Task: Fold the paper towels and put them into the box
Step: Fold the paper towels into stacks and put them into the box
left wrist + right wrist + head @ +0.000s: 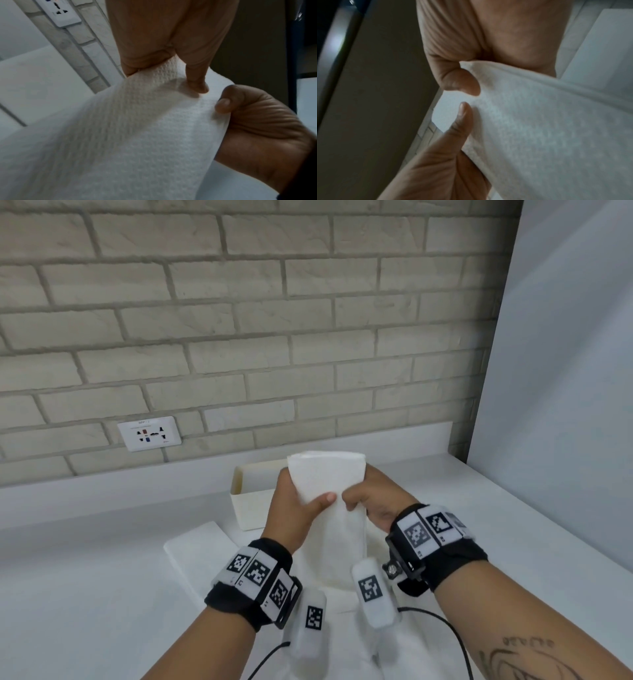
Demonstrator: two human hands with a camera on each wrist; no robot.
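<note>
Above the white rectangular box, both hands' fingers pinch the white embossed paper towel; align edges before creasing.

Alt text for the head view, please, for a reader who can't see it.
Both hands, left hand and right hand, hold a folded white paper towel upright above a white counter. A white box stands behind it, before a brick wall with a socket.

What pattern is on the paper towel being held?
Plain white paper towel with fine embossed dimples, clearest in the left wrist view.
</note>
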